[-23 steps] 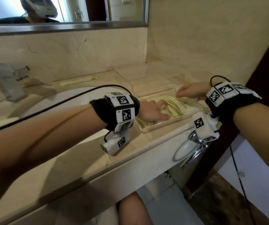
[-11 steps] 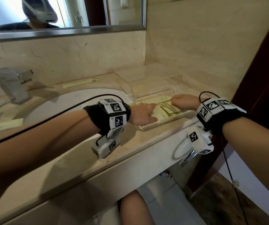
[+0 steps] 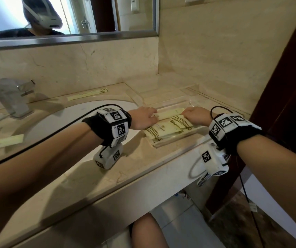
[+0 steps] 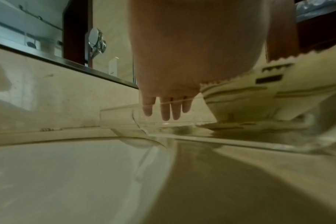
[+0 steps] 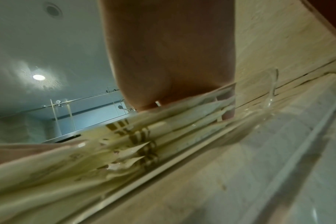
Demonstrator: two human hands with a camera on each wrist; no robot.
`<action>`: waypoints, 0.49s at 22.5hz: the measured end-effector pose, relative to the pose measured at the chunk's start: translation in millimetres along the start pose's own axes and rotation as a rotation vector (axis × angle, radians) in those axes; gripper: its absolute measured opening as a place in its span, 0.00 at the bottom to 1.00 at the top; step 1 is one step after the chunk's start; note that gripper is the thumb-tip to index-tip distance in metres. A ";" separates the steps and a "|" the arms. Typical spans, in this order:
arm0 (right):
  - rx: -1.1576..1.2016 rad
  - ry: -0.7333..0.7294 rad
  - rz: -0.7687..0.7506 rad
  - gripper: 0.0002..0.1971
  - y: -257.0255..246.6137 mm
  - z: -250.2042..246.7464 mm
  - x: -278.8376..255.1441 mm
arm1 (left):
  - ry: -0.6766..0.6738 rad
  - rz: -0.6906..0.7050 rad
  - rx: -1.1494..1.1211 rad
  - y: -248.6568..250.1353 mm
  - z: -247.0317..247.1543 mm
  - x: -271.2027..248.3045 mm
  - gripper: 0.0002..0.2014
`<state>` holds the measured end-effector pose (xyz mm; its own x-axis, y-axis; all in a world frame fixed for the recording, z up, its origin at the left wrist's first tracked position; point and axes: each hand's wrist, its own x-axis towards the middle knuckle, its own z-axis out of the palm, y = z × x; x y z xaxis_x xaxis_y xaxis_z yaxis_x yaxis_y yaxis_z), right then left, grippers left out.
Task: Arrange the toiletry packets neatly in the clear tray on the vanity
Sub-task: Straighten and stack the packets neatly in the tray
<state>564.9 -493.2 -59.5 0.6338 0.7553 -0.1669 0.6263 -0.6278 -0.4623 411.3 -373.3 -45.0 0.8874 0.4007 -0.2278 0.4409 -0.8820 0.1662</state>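
Note:
A clear tray (image 3: 172, 143) sits on the vanity's right end, holding pale yellow toiletry packets (image 3: 163, 130) with olive stripes. A long narrow packet (image 3: 170, 112) lies across the tray's far part. My left hand (image 3: 143, 118) touches its left end; the left wrist view shows the fingers (image 4: 166, 112) straight, reaching down behind the tray wall (image 4: 121, 115), beside the packets (image 4: 249, 94). My right hand (image 3: 195, 115) is bent over the right end. In the right wrist view the packets (image 5: 125, 151) pass under the palm, with one finger (image 5: 228, 112) against them near the tray wall (image 5: 272, 91).
The white sink basin (image 3: 72, 119) lies left of the tray, with the faucet (image 3: 13, 97) behind it. One loose long packet (image 3: 87, 93) lies by the back wall, another (image 3: 2, 143) at far left. A dark door frame (image 3: 286, 86) stands right; the counter edge is near.
Both hands have moved from the flat packets at the tray's front to the far part, and now meet the two ends of the long narrow packet.

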 end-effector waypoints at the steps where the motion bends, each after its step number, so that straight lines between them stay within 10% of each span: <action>1: -0.009 -0.002 -0.002 0.17 0.7 -0.4 0.8 | 0.014 0.021 -0.065 0.7 3.0 -3.3 0.26; 11: -0.146 0.116 0.009 0.23 13.3 2.5 12.8 | -0.110 0.083 0.162 17.6 15.3 7.4 0.30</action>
<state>580.2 -491.4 -70.1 0.6827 0.7278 -0.0653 0.6741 -0.6618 -0.3279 423.5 -389.7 -58.5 0.8957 0.3034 -0.3250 0.3319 -0.9427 0.0345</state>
